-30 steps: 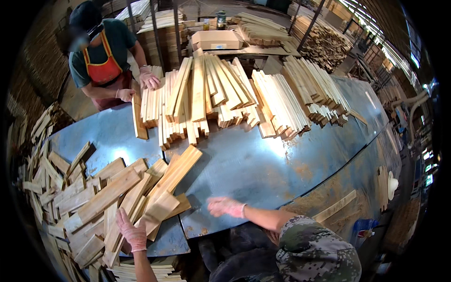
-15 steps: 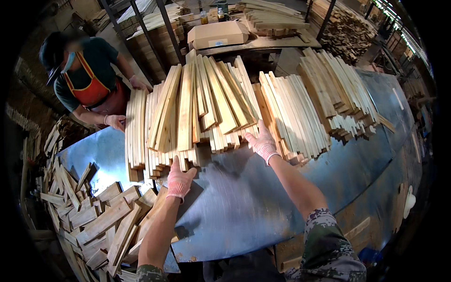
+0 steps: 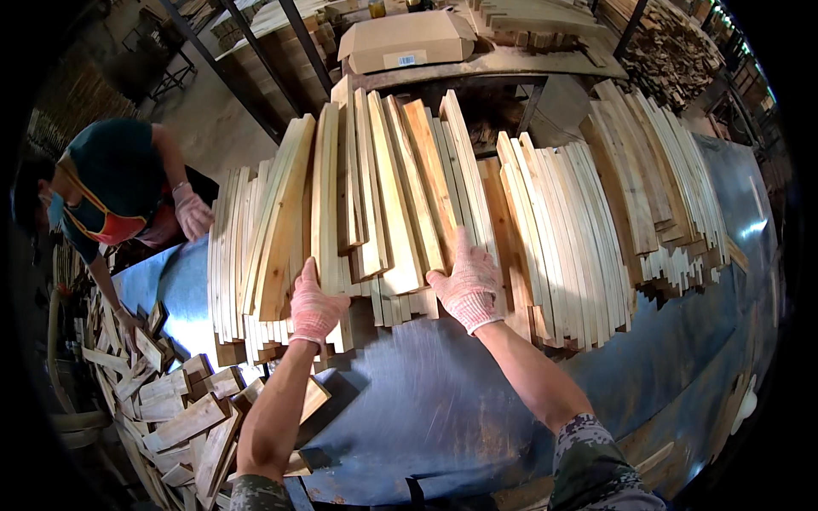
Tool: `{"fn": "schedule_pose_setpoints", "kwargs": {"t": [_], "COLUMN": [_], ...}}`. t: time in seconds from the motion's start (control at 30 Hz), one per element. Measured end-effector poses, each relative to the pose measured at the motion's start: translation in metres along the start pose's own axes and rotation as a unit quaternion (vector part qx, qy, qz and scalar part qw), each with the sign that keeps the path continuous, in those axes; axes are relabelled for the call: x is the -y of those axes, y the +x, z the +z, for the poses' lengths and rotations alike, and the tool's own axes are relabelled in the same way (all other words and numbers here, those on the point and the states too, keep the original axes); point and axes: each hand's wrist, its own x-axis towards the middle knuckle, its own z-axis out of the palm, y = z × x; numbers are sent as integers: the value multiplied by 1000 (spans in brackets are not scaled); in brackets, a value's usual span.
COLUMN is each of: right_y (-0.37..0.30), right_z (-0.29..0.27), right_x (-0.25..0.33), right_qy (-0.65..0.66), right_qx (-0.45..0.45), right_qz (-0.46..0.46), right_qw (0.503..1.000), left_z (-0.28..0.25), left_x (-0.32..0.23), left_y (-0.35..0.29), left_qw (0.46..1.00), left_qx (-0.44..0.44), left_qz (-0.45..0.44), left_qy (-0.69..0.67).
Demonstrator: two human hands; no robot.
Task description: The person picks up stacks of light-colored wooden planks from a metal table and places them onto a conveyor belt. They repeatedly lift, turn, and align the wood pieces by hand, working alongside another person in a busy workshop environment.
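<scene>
A row of pale wooden strips (image 3: pixel 234 255) lies on the metal-topped table, with looser strips (image 3: pixel 396 213) piled over its middle. Against the near ends of this pile, my left hand (image 3: pixel 315 308) in a pinkish knit glove touches the wood, its thumb apart from the fingers. My right hand (image 3: pixel 469 285), gloved likewise, rests at the pile's right side with fingers stretched along the wood and thumb spread toward the ends. Both hands look open, flanking the loose strips; some fingertips are hidden by the wood.
Another stack of strips (image 3: pixel 567 238) and a darker, raised one (image 3: pixel 648 170) stand to the right. Short offcuts (image 3: pixel 187 417) are heaped at lower left. A co-worker in a red apron (image 3: pixel 119 228) stands at the left. A cardboard box (image 3: pixel 409 43) sits on the bench behind.
My hands have moved in closer together around the loose strips, my right hand shifting onto their side. The co-worker has bent down, one hand reaching to the offcut heap. The view has shifted.
</scene>
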Motion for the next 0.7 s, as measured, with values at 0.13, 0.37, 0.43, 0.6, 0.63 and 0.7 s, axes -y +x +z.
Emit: {"fn": "schedule_pose_setpoints", "kwargs": {"t": [0.13,0.37,0.43,0.6,0.63,0.7], "right_y": [21,52,58,31,25,6], "right_z": [40,44,47,43,33,37], "right_x": [1,58,60,114,120,113], "right_qy": [480,221,245,215,219,233], "right_qx": [145,181,182,123,138,161], "right_qz": [59,-103,-67,-21,-15,-48], "right_qw": [863,953,950,969,966,958], "left_z": [1,-24,-42,-14,-14,-18], "left_x": [25,39,-3,14,15,24], "left_y": [30,53,44,39,33,16], "left_qw": [963,931,969,977,971,966], "left_qx": [131,173,187,92,94,99], "left_qz": [39,195,-37,46,44,50], "left_qy": [-230,257,-156,-187,-217,-233]}}
